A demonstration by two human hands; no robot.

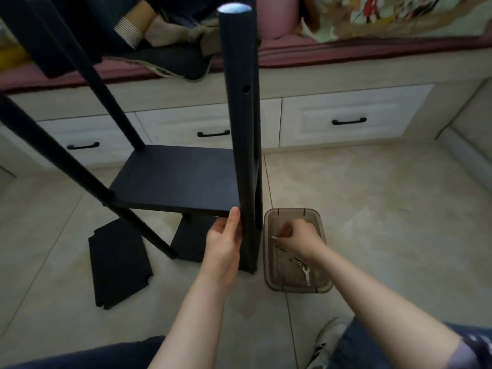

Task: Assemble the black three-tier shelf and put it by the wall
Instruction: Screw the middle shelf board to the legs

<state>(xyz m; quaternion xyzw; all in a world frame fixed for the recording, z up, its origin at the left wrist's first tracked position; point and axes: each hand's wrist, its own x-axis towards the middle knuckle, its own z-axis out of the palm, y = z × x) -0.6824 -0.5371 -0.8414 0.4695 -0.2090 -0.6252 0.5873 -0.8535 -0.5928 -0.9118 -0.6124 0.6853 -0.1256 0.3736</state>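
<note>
**Fastener in the right hand, board corner just to its left**

The shelf frame (247,161) stands on the tiled floor in front of the drawers (348,121), well short of finished; its near post (239,129) runs upright, long axis vertical, and the middle board (181,179) meets it at the front right corner.

The left hand (225,235) grasps that corner: thumb laid up against the board's edge, fingers curled in round the post just below it.

The right hand (298,238) hovers over the plastic tub (327,284), which sits on the floor just right of the post's foot; its fingers are clenched in a pinch on a small pale piece (274,237), probably a screw, though the blur leaves that uncertain. A wrench (307,275) lies in the tub.

The coming move turns on one relation: the joint lies to the left of the right hand and slightly above it, near, with the post between the two hands; the right hand is the nearer free one, so the piece would travel leftward into the post's side, across its long axis, while the left hand steadies the corner.

A loose board (117,265) lies flat on the floor at the left, not yet fitted.
</note>
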